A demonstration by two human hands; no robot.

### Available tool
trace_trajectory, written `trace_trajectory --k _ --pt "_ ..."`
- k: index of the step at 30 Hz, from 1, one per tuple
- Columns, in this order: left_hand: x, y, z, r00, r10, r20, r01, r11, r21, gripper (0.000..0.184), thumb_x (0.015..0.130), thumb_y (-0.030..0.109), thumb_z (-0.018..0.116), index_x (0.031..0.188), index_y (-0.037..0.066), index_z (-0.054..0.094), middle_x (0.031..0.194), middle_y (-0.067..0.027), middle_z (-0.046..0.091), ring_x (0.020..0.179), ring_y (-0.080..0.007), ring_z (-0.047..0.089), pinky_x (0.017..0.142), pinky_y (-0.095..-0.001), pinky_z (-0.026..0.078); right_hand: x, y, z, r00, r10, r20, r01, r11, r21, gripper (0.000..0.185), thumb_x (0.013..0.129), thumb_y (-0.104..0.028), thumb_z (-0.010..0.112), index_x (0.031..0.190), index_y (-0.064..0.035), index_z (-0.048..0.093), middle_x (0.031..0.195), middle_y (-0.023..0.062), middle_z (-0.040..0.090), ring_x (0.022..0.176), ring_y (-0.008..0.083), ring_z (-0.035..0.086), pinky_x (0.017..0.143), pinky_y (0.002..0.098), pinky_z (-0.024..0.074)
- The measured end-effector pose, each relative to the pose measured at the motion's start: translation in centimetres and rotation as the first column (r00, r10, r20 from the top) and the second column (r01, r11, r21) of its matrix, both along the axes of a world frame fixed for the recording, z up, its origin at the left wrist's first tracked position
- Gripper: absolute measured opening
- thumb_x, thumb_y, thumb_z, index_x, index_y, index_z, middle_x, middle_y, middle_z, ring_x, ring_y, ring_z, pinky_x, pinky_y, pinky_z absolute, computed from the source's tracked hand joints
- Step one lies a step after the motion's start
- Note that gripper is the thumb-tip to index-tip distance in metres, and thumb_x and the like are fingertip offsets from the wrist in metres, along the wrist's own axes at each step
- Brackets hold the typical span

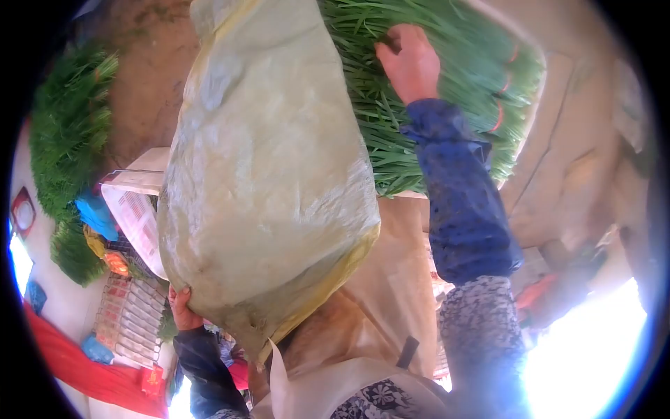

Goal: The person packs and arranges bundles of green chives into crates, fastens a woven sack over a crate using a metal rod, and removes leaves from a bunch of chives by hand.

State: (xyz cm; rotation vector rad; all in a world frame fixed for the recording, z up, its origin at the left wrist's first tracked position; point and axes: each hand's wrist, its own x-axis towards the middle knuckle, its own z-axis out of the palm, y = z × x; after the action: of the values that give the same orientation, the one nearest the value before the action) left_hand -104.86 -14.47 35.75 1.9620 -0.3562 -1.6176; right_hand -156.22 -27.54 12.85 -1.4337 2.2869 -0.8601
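Observation:
A large, yellowish, grimy plastic sheet (272, 140) hangs across the middle of the view and hides what lies behind it. My left hand (183, 309) is closed on its lower left edge, fingertips showing on the near side. To the right of the sheet, long green chives (391, 150) lie in a thick pile, with red ties (497, 117) around bunches at the far right. My right hand (414, 64) is on top of the pile, thumb and fingers curled into the leaves. Its fingertips are partly hidden there.
More green bunches (77, 133) lie at the far left. Near them are a pale crate (136, 183), a blue bag (98, 215) and a brick-patterned surface (129, 321). Red cloth (77, 370) stretches along the lower left. A brown apron-like covering (391, 279) hangs below the sheet.

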Motion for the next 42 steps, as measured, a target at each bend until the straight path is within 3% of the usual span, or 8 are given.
trace_trajectory --k 11,17,23,26,28,34,41,42 --pt "1.3 3.5 -2.2 0.994 0.104 -0.029 -0.101 0.992 0.079 0.046 0.072 0.005 0.061 0.116 0.001 0.050 0.112 -0.0139 0.058 0.100 -0.0260 0.058 0.090 -0.0385 0.047 -1.4 -0.2 0.2 0.996 0.082 0.039 -0.082 0.997 -0.018 0.021 0.071 -0.006 0.060 0.091 -0.0124 0.061 0.081 0.0050 0.058 0.071 0.0262 0.059 0.062 0.0362 0.0474" --pt "1.6 5.6 -3.5 0.989 0.145 -0.029 -0.139 0.979 0.147 0.051 0.072 0.009 0.061 0.120 0.001 0.047 0.113 -0.0148 0.056 0.101 -0.0272 0.057 0.090 -0.0387 0.047 -2.5 -0.9 0.7 0.992 0.110 0.055 -0.118 0.980 0.160 0.025 0.070 -0.011 0.063 0.095 -0.0140 0.063 0.079 0.0042 0.057 0.071 0.0245 0.058 0.063 0.0356 0.0472" --pt "1.4 7.1 -4.5 0.986 0.158 -0.050 -0.146 0.972 0.185 0.050 0.073 0.009 0.057 0.121 -0.001 0.046 0.114 -0.0154 0.056 0.101 -0.0280 0.057 0.089 -0.0393 0.047 -2.7 -0.7 0.6 0.960 0.277 -0.031 -0.276 0.960 0.043 0.022 0.069 -0.013 0.067 0.091 -0.0111 0.065 0.077 0.0058 0.056 0.069 0.0226 0.057 0.063 0.0329 0.0466" --pt "1.3 7.5 -4.7 0.984 0.166 -0.069 -0.149 0.967 0.205 0.048 0.073 0.009 0.057 0.119 0.000 0.047 0.112 -0.0155 0.057 0.099 -0.0280 0.057 0.087 -0.0396 0.048 -2.7 -0.6 1.2 0.961 0.224 0.164 -0.223 0.975 -0.024 0.020 0.070 -0.010 0.067 0.090 -0.0077 0.065 0.077 0.0050 0.056 0.066 0.0176 0.057 0.060 0.0283 0.0456" --pt "1.5 7.8 -5.0 0.981 0.180 -0.071 -0.162 0.965 0.209 0.048 0.073 0.009 0.057 0.119 0.000 0.047 0.112 -0.0153 0.057 0.099 -0.0279 0.057 0.087 -0.0395 0.048 -2.8 -0.5 1.7 0.893 0.040 0.448 -0.090 0.992 0.091 0.017 0.073 -0.008 0.067 0.088 -0.0026 0.065 0.075 0.0033 0.058 0.059 0.0118 0.054 0.054 0.0242 0.0440" --pt "1.5 8.3 -5.5 0.973 0.214 -0.082 -0.194 0.960 0.203 0.050 0.073 0.011 0.059 0.119 0.000 0.046 0.113 -0.0156 0.056 0.098 -0.0275 0.057 0.086 -0.0390 0.049 -3.0 -1.3 2.4 0.719 -0.166 0.675 -0.001 0.971 0.240 0.018 0.077 -0.010 0.065 0.090 0.0024 0.064 0.071 0.0034 0.062 0.055 0.0079 0.051 0.049 0.0219 0.0419" --pt "1.0 8.3 -5.8 0.972 0.219 -0.079 -0.195 0.950 0.243 0.051 0.074 0.011 0.059 0.122 0.000 0.044 0.113 -0.0155 0.055 0.098 -0.0275 0.057 0.084 -0.0385 0.050 -3.0 -2.0 1.7 0.809 -0.096 0.580 -0.038 0.976 0.214 0.017 0.074 -0.011 0.065 0.085 0.0026 0.065 0.071 0.0050 0.063 0.056 0.0120 0.055 0.054 0.0248 0.0446" --pt "0.7 8.1 -5.7 0.970 0.220 -0.100 -0.190 0.950 0.249 0.051 0.074 0.011 0.059 0.122 0.000 0.043 0.113 -0.0154 0.055 0.098 -0.0272 0.058 0.084 -0.0384 0.050 -3.1 -2.1 2.0 0.894 0.004 0.448 -0.112 0.970 0.214 0.018 0.073 -0.012 0.064 0.084 0.0020 0.065 0.071 0.0061 0.064 0.057 0.0127 0.055 0.056 0.0255 0.0449"
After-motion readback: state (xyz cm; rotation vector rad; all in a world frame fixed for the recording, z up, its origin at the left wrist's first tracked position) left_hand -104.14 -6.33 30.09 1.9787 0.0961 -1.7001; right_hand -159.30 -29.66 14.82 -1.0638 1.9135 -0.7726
